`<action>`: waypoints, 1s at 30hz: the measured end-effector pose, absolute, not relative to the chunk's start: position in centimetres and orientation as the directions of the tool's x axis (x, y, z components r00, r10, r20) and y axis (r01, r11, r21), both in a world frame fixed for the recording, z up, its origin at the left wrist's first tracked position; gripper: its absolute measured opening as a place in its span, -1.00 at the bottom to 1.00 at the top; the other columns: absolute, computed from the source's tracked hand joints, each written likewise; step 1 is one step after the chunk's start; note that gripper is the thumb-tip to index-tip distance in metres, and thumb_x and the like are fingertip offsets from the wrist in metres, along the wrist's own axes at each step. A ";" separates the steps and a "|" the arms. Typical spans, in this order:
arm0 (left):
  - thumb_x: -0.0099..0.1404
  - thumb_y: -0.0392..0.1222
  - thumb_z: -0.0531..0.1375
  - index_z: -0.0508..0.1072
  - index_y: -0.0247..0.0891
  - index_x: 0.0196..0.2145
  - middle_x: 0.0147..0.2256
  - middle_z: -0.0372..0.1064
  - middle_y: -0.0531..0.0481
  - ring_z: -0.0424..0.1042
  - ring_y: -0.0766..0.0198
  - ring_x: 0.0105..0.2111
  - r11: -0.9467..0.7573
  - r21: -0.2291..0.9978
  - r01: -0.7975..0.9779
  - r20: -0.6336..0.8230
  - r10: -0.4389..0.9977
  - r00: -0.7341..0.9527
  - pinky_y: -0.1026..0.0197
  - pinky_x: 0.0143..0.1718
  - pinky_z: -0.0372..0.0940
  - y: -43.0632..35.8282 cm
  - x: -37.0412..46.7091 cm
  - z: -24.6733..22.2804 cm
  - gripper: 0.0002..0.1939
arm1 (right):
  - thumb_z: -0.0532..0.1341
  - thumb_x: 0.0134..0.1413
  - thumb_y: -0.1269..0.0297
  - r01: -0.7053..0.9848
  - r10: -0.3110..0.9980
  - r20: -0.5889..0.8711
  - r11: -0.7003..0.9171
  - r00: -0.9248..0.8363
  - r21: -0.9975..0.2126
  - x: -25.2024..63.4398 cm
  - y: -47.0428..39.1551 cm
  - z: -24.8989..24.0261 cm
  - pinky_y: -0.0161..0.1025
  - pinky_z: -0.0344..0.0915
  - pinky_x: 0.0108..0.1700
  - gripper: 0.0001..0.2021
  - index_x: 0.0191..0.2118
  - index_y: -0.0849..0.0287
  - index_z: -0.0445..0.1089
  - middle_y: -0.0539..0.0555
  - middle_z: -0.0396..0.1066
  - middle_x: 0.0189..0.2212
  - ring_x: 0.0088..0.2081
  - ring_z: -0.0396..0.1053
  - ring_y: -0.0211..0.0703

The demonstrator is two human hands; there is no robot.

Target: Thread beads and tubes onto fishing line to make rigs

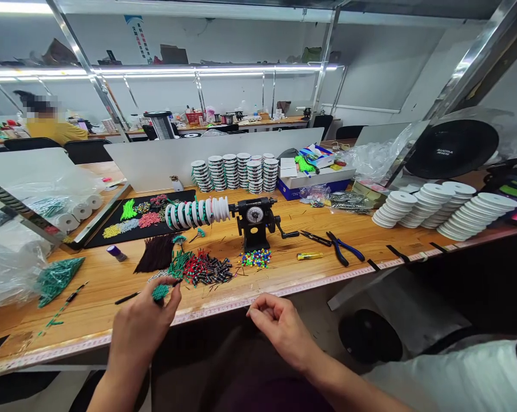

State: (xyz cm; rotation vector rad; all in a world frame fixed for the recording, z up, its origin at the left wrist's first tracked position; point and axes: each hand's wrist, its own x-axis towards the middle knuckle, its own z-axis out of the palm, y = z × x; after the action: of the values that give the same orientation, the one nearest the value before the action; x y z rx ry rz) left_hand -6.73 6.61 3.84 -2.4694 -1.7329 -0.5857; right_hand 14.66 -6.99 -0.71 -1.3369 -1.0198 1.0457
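Note:
My left hand (pixel 144 317) is over the front of the bench, its fingers curled round a bundle of small green pieces (pixel 160 293). A tiny dark piece shows between its thumb and forefinger. Just off the bench edge, my right hand (pixel 281 329) has thumb and forefinger pressed together; anything between them is too small to make out. Beyond the left hand lie loose piles of green pieces (pixel 178 264), red pieces (pixel 196 264) and black pieces (pixel 215 272). A black hand-cranked winder (pixel 255 223) carries a row of white spools (pixel 198 212) on its shaft.
Colourful beads (pixel 256 258) lie before the winder. Pliers (pixel 342 249), tweezers (pixel 316 237) and a yellow tube (pixel 310 256) are at right, near stacked white spools (pixel 477 216). A black mat (pixel 99 237) bears small piles. A person in yellow (pixel 54 130) sits far left.

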 end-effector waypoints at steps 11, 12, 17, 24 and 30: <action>0.28 -0.29 0.21 0.50 -0.17 -0.24 -0.41 0.58 0.07 0.56 0.27 -0.50 -0.787 0.521 0.331 0.494 0.594 0.634 0.35 -0.43 0.33 -0.9 -2.4 2.3 -0.89 | 0.30 0.10 -0.14 -0.260 0.980 -0.024 0.028 0.198 -0.965 12.8 -6.3 -0.4 -0.31 0.25 -0.31 -0.56 -0.37 0.21 0.36 0.00 0.35 -0.47 -0.43 0.31 -0.23; 0.27 -0.26 0.23 0.51 -0.17 -0.25 -0.44 0.57 0.07 0.53 0.28 -0.53 -0.705 0.637 0.311 0.432 0.661 0.614 0.35 -0.46 0.32 -0.9 -2.2 1.9 -0.92 | 0.32 0.06 -0.17 -0.324 0.982 -0.057 0.004 0.179 -0.946 12.7 -6.3 -0.5 -0.31 0.26 -0.32 -0.54 -0.36 0.21 0.34 -0.01 0.33 -0.48 -0.45 0.30 -0.24; 0.24 0.10 0.30 0.49 -0.27 -0.45 -0.60 0.28 0.09 0.22 0.38 -0.60 0.004 0.998 0.060 -0.028 0.910 0.414 0.38 -0.57 0.15 -1.1 -2.2 -0.9 -0.65 | 0.29 0.11 -0.09 -0.315 0.978 -0.053 0.013 0.200 -0.949 12.8 -6.9 -0.4 -0.32 0.20 -0.32 -0.59 -0.40 0.20 0.31 -0.02 0.30 -0.49 -0.45 0.21 -0.26; 0.02 0.16 0.44 0.57 -0.31 -0.39 -0.61 0.02 0.18 -0.01 0.44 -0.60 0.314 0.942 -0.114 -0.267 0.912 0.311 0.41 -0.63 -0.03 -1.1 -2.2 -2.4 -0.56 | 0.21 0.14 0.13 -0.022 0.977 -0.017 -0.013 0.214 -1.000 13.4 -8.4 0.4 -0.32 0.00 -0.46 -0.74 -0.41 0.24 0.44 -0.05 0.20 -0.57 -0.51 0.05 -0.28; -0.02 0.20 0.44 0.59 -0.32 -0.38 -0.62 0.09 0.15 0.02 0.42 -0.62 0.281 0.959 -0.045 -0.253 0.916 0.311 0.36 -0.65 -0.04 -1.2 -2.2 -1.8 -0.51 | 0.19 0.14 0.19 0.040 0.962 0.009 -0.002 0.272 -0.999 12.8 -8.7 -0.1 -0.30 0.07 -0.43 -0.79 -0.46 0.18 0.36 -0.04 0.23 -0.56 -0.51 0.10 -0.26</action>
State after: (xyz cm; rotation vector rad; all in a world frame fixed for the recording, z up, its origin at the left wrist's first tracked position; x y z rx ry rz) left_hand -2.20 -1.18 -1.77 -2.8752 -2.7769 -2.2191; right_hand 12.82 -8.73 -0.12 -1.3535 -1.0329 0.9819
